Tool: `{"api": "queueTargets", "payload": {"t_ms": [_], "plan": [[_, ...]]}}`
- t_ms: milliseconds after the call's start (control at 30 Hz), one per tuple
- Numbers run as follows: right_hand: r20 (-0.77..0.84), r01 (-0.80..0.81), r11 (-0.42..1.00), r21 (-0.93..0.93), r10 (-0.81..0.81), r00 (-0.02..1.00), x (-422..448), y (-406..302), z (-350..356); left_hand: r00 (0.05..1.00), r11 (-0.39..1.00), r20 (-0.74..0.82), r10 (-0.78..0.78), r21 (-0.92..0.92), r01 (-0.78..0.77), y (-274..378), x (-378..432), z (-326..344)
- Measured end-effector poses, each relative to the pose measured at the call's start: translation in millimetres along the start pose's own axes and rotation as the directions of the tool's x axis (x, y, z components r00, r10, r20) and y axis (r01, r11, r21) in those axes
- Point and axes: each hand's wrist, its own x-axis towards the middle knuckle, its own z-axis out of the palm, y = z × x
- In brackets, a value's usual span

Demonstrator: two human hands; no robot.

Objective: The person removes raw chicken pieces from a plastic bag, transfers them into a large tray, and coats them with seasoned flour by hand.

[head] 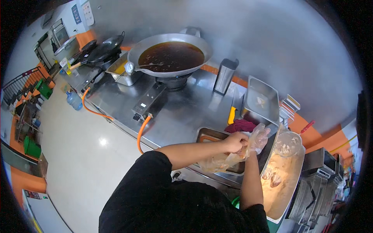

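Observation:
My left hand (237, 142), bare, is curled with its fingertips pinching clear plastic at the cuff of a disposable glove. That clear plastic glove (260, 135) covers my right hand (261, 139), whose fingers extend away from me and hold nothing visible. Below my hands, a stained translucent plastic bag (215, 163) hangs over a shallow metal tray (201, 132), hiding much of its inside. A dark red cloth (241, 125) lies just beyond my left hand. To my right stands a long pan of flour-like powder (278, 201) with a few coated pieces (275, 180) in it.
A large wok of dark oil (172, 56), with a dial thermometer (129, 67), sits on a burner. A yellow-handled knife (232, 115) lies beside a deep metal pan (260, 99). A red-handled strainer (288, 144) rests over the powder pan. An orange hose (141, 131) crosses the counter edge.

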Motion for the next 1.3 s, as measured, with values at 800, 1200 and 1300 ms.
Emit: {"api": "queueTargets", "payload": {"t_ms": [800,1200,1300], "plan": [[0.491,-0.525,0.419,0.741,0.195,0.849,-25,40,-75,0.992,0.811,0.121,0.042,0.576,-0.105,56,-13,-48],[0.413,-0.317,0.369,0.874,-0.221,0.883,-29,2,-150,0.962,0.763,0.233,0.146,0.592,-0.259,54,-34,-54],[0.414,-0.242,0.533,0.811,-0.231,0.880,-28,13,-161,0.959,0.766,0.269,0.091,0.596,-0.240,57,-46,-57]]}}
